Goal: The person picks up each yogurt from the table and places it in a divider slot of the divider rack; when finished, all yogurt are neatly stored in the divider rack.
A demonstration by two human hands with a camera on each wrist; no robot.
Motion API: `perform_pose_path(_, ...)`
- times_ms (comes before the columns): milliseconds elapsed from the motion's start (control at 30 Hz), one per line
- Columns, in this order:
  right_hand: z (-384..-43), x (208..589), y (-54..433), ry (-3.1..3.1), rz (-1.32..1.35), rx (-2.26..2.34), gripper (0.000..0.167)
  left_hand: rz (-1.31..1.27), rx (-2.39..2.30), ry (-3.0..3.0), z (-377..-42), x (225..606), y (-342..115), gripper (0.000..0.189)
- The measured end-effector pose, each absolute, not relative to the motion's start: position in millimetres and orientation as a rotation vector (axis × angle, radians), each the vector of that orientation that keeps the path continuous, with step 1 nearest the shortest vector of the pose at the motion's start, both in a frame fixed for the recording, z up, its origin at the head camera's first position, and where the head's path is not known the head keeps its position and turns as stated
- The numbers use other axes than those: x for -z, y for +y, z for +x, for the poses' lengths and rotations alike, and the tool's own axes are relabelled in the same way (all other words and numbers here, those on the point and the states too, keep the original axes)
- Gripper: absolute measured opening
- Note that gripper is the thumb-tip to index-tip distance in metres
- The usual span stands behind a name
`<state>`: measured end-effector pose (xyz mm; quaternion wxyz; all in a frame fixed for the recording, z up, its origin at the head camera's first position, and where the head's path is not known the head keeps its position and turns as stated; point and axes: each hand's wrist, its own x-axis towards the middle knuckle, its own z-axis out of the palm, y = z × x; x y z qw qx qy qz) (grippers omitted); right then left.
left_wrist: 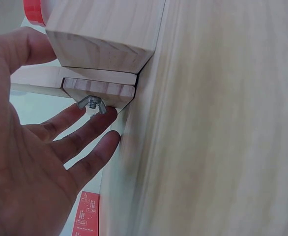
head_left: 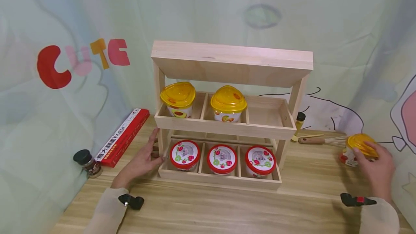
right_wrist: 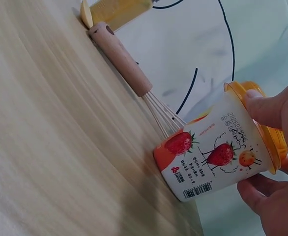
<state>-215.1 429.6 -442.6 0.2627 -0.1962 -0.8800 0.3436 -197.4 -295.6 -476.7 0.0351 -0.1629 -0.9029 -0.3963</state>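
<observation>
A two-tier wooden rack (head_left: 221, 129) stands in the middle of the head view. Two yogurt cups with yellow lids, one at left (head_left: 180, 100) and one in the middle (head_left: 229, 100), sit in its upper tier. Three red-rimmed tubs (head_left: 222, 159) fill the lower compartments. My left hand (head_left: 143, 161) touches the rack's left side, its fingers extended near a metal wing nut (left_wrist: 92, 102). At the far right, my right hand (head_left: 377, 165) grips a strawberry-printed yogurt cup (right_wrist: 213, 152) by its yellow lid, thumb on one side and fingers on the other. Its base is right at the tabletop.
A whisk (right_wrist: 122, 59) lies beside the held cup, near a yellow bottle (head_left: 298, 124) with a black cap. On the left are a red pasta box (head_left: 125, 136) and a black-capped jar (head_left: 87, 163). Printed curtains hang behind the wooden table (head_left: 201, 208).
</observation>
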Motion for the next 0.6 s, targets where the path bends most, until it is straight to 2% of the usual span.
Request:
perform_pose_path(333, -206, 446, 429, -2.300, -0.533, -0.940, 0.052, -0.552, 1.234, -2.734, -198, 477, -296, 0.117)
perform_pose_path(600, -196, 434, 423, -2.281, -0.584, -0.920, 0.054, -0.525, 1.210, -2.755, -199, 479, -297, 0.118)
